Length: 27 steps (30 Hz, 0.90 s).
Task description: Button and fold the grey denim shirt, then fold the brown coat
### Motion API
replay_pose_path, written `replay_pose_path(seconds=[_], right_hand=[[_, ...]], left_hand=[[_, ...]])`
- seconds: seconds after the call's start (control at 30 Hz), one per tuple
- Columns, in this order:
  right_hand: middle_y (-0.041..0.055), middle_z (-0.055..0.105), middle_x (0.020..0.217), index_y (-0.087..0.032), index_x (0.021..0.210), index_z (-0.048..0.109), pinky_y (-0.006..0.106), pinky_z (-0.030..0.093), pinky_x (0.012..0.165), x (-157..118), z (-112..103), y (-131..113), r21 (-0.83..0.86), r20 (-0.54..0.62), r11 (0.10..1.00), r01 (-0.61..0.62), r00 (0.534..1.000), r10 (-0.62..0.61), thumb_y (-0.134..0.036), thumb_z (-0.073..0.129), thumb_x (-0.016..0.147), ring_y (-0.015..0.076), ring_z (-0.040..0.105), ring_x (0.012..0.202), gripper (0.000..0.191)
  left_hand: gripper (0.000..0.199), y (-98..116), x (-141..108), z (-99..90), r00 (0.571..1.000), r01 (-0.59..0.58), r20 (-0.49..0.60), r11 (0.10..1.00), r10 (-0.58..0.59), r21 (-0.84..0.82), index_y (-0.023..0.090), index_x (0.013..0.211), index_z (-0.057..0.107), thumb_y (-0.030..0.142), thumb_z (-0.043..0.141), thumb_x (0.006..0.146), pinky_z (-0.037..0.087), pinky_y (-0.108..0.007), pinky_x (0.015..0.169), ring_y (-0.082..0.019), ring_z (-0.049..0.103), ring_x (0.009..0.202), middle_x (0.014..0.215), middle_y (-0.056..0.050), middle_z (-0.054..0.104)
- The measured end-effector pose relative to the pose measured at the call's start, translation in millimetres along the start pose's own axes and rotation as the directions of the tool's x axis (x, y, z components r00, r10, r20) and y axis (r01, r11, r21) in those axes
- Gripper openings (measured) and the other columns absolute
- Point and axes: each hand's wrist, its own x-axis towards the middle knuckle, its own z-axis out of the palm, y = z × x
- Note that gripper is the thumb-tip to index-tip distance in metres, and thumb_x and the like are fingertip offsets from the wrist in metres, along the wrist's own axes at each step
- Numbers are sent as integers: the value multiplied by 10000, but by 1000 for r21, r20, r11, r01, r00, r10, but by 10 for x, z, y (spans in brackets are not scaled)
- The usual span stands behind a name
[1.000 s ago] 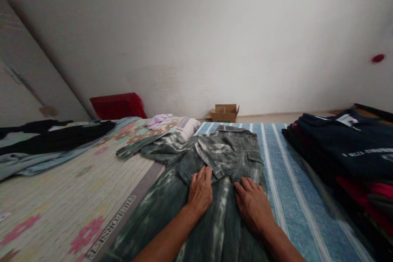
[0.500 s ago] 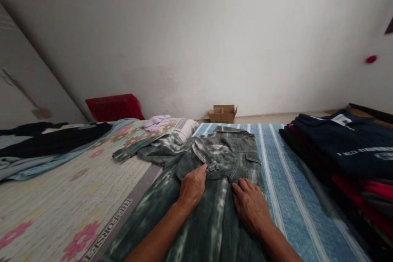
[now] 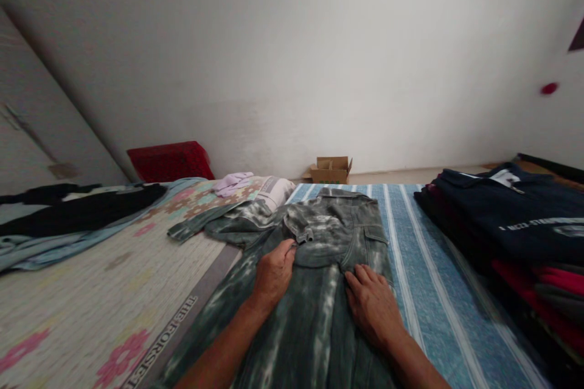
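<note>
Pale floral blanket (image 3: 159,273), quilted-looking, beside blue woven-looking sheet (image 3: 438,279) with white stripes. Green-grey mottled denim garment (image 3: 310,316) lies across both, collar near sheet's far edge, one sleeve stretched over blanket. Folded clothes (image 3: 524,209) stacked at sheet's right edge; limp black and pale-blue clothes (image 3: 86,213) along blanket's left edge. Past far edge, cardboard box (image 3: 328,176), flaps open, contents hidden. Crumpled lilac cloth (image 3: 232,183) near blanket's far edge. Left hand (image 3: 274,273): fingers pinching garment's fold. Right hand (image 3: 371,301): fingers extended, resting on garment.
</note>
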Motion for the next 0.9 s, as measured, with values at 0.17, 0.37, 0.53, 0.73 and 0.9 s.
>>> replay_pose_path(seconds=[0.17,0.37,0.53,0.73,0.9], right_hand=[[111,533,1309,-204,1243,570,372,320,961,6,23,9,1,-3,1000,2,1000,-2,-242,353,933,257,424,1229,381],[114,536,1298,-205,1248,567,367,323,956,-10,4,6,-4,-11,1000,7,1000,-7,-250,357,934,256,422,1225,381],[109,547,1286,-207,1243,575,368,320,959,-9,-22,-2,-11,-17,1000,4,1000,-4,-245,356,932,259,428,1220,382],[110,546,1292,-207,1224,585,360,314,967,-5,-33,-7,-9,-1,1000,2,1000,-2,-250,366,927,256,422,1227,371],[105,545,1297,-202,1232,582,368,313,969,-6,-12,-4,-18,-32,1000,4,999,-4,-255,351,936,266,426,1227,380]], left_hand=[[258,-2,-59,52,991,-126,-44,991,128,38,179,968,637,257,404,890,519,-269,712,-188,684,779,853,-61,714],[236,5,-155,109,985,-173,-1,985,173,-9,184,1019,603,221,411,886,525,-276,730,-181,675,815,889,-52,704],[227,22,-209,145,975,-219,12,971,221,-99,197,1027,572,160,419,862,523,-288,840,-176,661,955,1043,-60,691],[159,21,-252,215,963,-263,23,955,269,-135,190,960,540,138,438,849,519,-301,875,-179,651,992,1055,-93,679],[96,61,-306,273,967,-241,46,958,250,-154,196,856,507,116,481,810,518,-319,867,-187,639,999,1047,-82,664]])
